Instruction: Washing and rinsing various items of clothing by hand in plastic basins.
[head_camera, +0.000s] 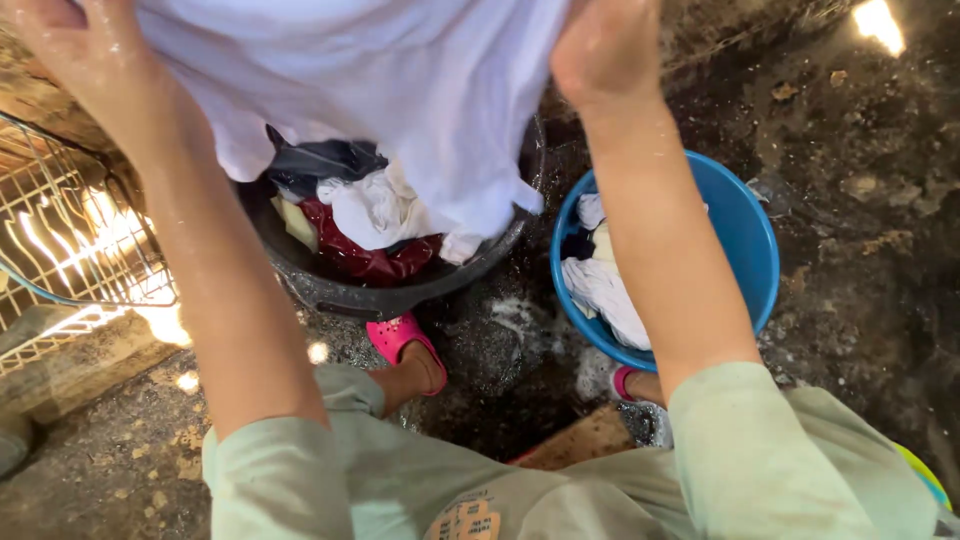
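Observation:
Both my hands hold a wet white cloth (400, 90) up in front of me, stretched between them. My left hand (75, 50) grips its left edge at the top left, and my right hand (605, 50) grips its right edge at the top centre. The cloth hangs over a black tub (330, 290) filled with white, dark and red laundry. To the right of the tub stands a blue bucket (750, 240) with white and pale clothes inside, partly hidden by my right forearm.
A wire rack (70, 230) stands at the left, catching bright light. The ground is wet, dark and stony, with soap foam (525, 325) between the tub and bucket. My feet in pink sandals (405, 340) rest just below the tub.

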